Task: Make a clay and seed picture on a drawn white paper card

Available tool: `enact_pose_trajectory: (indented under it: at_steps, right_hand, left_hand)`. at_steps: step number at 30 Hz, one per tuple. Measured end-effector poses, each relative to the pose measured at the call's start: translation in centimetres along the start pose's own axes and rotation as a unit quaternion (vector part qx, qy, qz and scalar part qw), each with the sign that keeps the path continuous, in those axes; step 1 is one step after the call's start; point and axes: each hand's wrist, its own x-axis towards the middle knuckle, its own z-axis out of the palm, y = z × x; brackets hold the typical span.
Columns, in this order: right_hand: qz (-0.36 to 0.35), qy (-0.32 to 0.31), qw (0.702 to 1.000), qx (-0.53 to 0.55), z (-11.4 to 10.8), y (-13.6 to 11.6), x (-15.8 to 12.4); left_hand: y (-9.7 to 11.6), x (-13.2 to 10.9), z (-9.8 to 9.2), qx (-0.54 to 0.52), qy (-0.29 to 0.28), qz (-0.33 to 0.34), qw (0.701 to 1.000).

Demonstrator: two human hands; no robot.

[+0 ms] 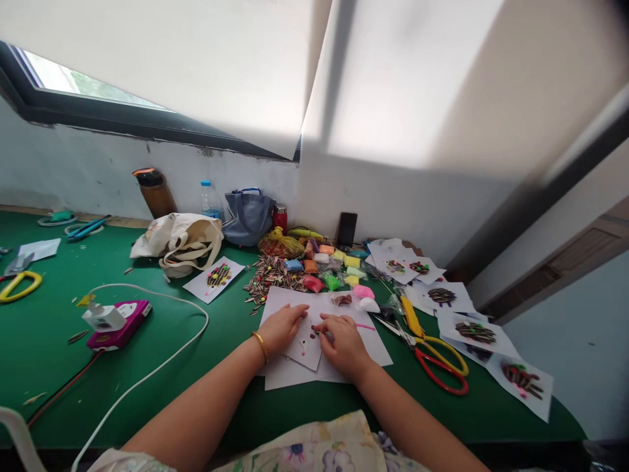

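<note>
A small white card (308, 359) with pink and dark bits on it lies on larger white sheets (376, 347). My left hand (284, 328) rests flat on the card's left side, fingers stretched out, a gold bangle at the wrist. At the card's right side, my right hand (341, 342) has its fingers bent together near a small dark brown piece; whatever they pinch is too small to name. Just behind the sheets are a heap of striped seeds (272, 276) and a pink clay lump (363, 291), with a white lump and a brown piece nearby.
Scissors (439, 357) lie right of the sheets, beside seed-decorated cards (476, 332). Colourful clay packets (331, 283), a phone (346, 229) and bags (249, 217) stand behind. Left are another decorated card (214, 278), a white cable (170, 359) and a magenta power strip (119, 326).
</note>
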Motion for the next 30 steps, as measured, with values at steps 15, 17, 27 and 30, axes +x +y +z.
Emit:
enact_pose_trajectory:
  at_steps: [15,17,27,30]
  right_hand:
    - [0.001,0.029,1.0,0.006,0.34,0.55,-0.12]
    - [-0.002,0.025,1.0,0.007,0.38,0.56,-0.13]
    - [0.006,0.012,1.0,0.023,0.46,0.66,-0.11]
    - [0.008,0.004,1.0,0.027,0.59,0.72,-0.06]
  left_hand:
    - [-0.33,0.02,0.2,-0.009,0.007,0.0,1.0]
    - [-0.25,-0.01,0.1,-0.006,0.005,0.002,1.0]
    - [0.16,-0.02,-0.03,-0.006,0.005,-0.003,1.0]
    - [0.13,-0.01,-0.05,-0.007,0.006,-0.001,1.0]
